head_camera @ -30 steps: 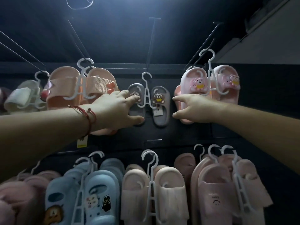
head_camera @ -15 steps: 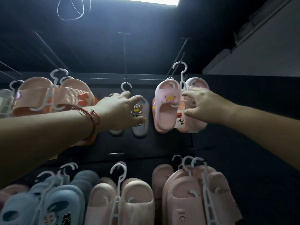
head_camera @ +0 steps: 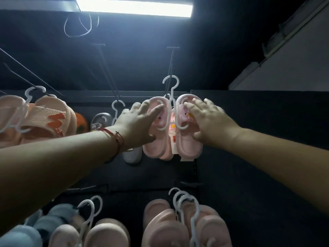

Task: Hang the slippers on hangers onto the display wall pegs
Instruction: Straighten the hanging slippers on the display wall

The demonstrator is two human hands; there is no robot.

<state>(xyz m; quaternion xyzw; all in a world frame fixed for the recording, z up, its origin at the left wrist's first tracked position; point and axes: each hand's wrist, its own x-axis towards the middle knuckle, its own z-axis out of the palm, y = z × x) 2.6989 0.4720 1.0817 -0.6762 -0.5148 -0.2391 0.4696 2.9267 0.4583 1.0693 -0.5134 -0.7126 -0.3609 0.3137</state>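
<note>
Slippers hang in two rows on the dark display wall (head_camera: 258, 139). Nearest, at the bottom, the lower row shows a blue pair (head_camera: 35, 227) at the left, a pale pink pair (head_camera: 106, 232) on a white hanger in the middle, and pink pairs (head_camera: 163, 227) under three white hooks at the right. Above them two forearms reach up, the left one wearing a red string bracelet (head_camera: 119, 139). The left hand (head_camera: 137, 122) lies with straight fingers on the left slipper of a pink pair (head_camera: 154, 145); the right hand (head_camera: 208, 122) lies spread and relaxed on that pair's right slipper, neither hand curled round anything. This pair sits on a white hanger (head_camera: 171, 104) whose hook is over a dark peg (head_camera: 170, 68). Left of it hangs a grey pair (head_camera: 101, 118), partly hidden by the left hand, then a peach pair (head_camera: 49, 120) with orange marks. Farthest up, one light strip (head_camera: 135, 8) glows on the ceiling
</note>
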